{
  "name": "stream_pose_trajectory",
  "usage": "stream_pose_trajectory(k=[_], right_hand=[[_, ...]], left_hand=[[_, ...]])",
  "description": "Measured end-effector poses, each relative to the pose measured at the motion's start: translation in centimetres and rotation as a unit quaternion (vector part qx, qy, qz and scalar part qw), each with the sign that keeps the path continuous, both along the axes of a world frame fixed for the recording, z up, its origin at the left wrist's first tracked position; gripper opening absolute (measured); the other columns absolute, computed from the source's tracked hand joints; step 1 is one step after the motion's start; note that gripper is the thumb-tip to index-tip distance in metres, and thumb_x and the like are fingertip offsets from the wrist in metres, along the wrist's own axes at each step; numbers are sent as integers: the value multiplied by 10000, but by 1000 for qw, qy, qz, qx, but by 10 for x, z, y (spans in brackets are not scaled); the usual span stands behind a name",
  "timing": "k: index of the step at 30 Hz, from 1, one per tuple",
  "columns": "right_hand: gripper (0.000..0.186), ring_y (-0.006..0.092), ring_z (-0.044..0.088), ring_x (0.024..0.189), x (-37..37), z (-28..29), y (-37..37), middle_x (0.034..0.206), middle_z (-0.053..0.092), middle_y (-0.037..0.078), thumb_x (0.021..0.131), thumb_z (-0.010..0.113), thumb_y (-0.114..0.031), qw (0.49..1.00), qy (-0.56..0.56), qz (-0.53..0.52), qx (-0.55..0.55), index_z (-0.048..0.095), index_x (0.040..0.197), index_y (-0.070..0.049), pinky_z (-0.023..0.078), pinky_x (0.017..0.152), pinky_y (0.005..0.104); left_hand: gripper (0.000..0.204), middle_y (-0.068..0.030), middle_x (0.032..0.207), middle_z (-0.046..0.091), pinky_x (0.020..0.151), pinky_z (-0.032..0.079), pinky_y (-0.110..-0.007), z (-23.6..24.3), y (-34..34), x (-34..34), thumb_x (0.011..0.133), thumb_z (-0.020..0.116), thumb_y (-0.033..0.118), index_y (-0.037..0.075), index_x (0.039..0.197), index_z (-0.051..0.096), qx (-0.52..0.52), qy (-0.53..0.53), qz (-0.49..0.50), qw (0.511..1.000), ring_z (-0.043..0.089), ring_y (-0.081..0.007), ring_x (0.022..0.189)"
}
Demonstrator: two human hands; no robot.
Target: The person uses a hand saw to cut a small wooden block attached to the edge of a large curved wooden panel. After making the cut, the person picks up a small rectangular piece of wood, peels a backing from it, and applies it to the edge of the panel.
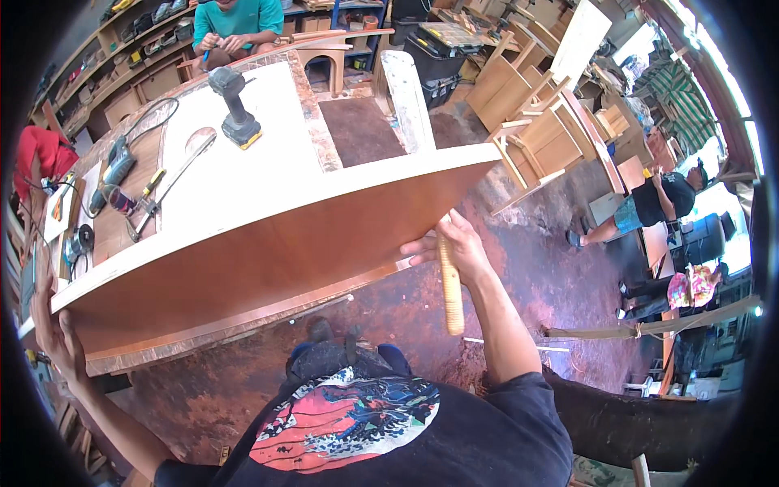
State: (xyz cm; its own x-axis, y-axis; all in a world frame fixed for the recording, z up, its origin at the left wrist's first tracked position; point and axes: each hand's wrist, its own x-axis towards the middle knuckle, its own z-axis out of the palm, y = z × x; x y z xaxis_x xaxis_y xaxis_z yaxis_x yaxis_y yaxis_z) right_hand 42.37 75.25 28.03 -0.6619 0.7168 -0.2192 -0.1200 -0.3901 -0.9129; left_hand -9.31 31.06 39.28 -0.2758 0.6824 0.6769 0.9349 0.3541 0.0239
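Note:
A large board (268, 243) with a brown face and a pale edge stands tilted across the near side of the workbench. My left hand (61, 333) grips its left end, thumb on the brown face and fingers around the edge. Near the board's right end is my right hand (456, 247), closed on a long ribbed tan stick (450, 292) that hangs down; its kind cannot be made out. Fingers of that hand also reach to the board's lower side.
A cordless drill (235, 109) stands on the white-topped workbench (284, 105), with a hammer (146, 207) and corded power tools (118, 162) to its left. A co-worker in a teal shirt (243, 24) sits beyond. Wooden furniture frames (544, 142) and two people (661, 199) are at right.

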Motion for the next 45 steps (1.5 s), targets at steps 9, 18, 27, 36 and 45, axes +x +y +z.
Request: stream_pose_trajectory(k=[9, 18, 27, 36, 45], right_hand=[[649, 410, 735, 923, 18, -44, -23, 1171, 665, 249, 983, 629, -489, 995, 23, -90, 23, 503, 1336, 39, 637, 768, 524], [520, 229, 658, 1128, 40, -63, -54, 1302, 626, 139, 1032, 552, -444, 990, 78, -74, 90, 589, 1298, 1, 558, 980, 380], [337, 256, 632, 1140, 57, -47, -78, 1242, 641, 194, 1081, 526, -303, 980, 195, -41, -2, 603, 1193, 6, 527, 1027, 415], [225, 139, 611, 983, 101, -25, -109, 1079, 684, 86, 951, 697, -165, 999, -2, -23, 46, 648, 1110, -15, 485, 872, 304], [303, 90, 581, 897, 131, -30, -126, 985, 648, 24, 812, 642, 24, 989, -72, 51, 118, 622, 1109, -29, 485, 803, 277]], left_hand=[[647, -110, 744, 494, 691, 345, -363, -8, 12, 32, 1115, 302, 477, -47, 928, 632, 160, -20, -15, 987, 462, -236, 724], [537, -137, 890, 565, 780, 423, -384, -31, -21, 87, 1128, 308, 329, -67, 984, 641, 278, 63, 63, 956, 509, -239, 808], [591, -213, 1401, 547, 1080, 450, -440, -62, -55, 150, 1027, 509, 344, -75, 1442, 464, 550, -142, 172, 805, 537, -315, 1304], [434, -221, 1398, 557, 980, 568, -419, -103, -176, 228, 1056, 523, 187, 4, 1448, 481, 558, -503, 122, 648, 632, -316, 1176], [412, -193, 1286, 652, 1011, 546, -421, -142, -257, 269, 1004, 594, 237, -19, 1326, 572, 526, -686, 105, 491, 647, -298, 1172]])
